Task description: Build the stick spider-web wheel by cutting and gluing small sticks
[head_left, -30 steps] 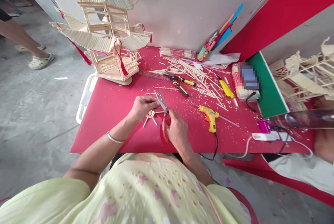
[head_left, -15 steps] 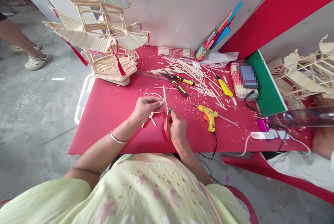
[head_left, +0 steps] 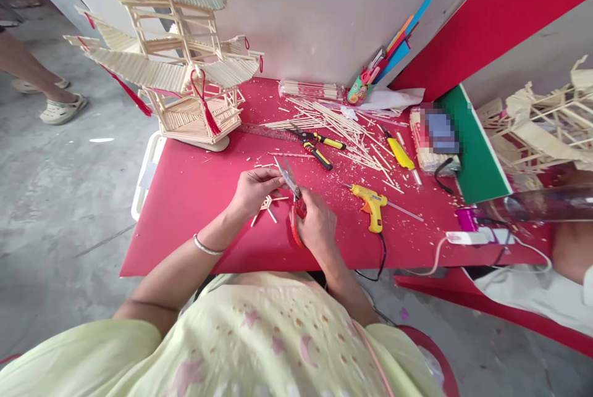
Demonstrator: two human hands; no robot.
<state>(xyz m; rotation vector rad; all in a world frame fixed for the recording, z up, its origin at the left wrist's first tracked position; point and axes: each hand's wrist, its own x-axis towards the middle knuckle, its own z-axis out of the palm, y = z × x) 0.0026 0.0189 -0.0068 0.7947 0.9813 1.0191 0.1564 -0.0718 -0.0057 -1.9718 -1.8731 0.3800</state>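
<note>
"Grey concrete floor at the left, then a red tabletop sprinkled with stick crumbs. What stands on it first?"

"A stick-built pagoda model hung with red tassels, over at the far left corner."

"And next along?"

"Left hand, thumb and forefinger drawn together in a pinch. Anything between them is too small to make out. Just below those fingertips a little spoked stick frame lies on the red surface, partly covered by the hand."

"The other hand?"

"Right hand, wrapped round the handles of red-handled scissors. Their blades are parted, right beside the left fingertips; the two hands are near each other but apart."

"So which step is this, in your view?"

"Snipping a stick down short, I'd judge from those parted blades."

"What would the next move call for?"

"A steady pinch, fingertips out of the blades' path, and a small, controlled squeeze on the handles."

"Farther right?"

"Yellow-and-black pliers, a heap of loose sticks, a yellow glue gun, then a yellow utility knife, none of them touched by either hand."
</note>
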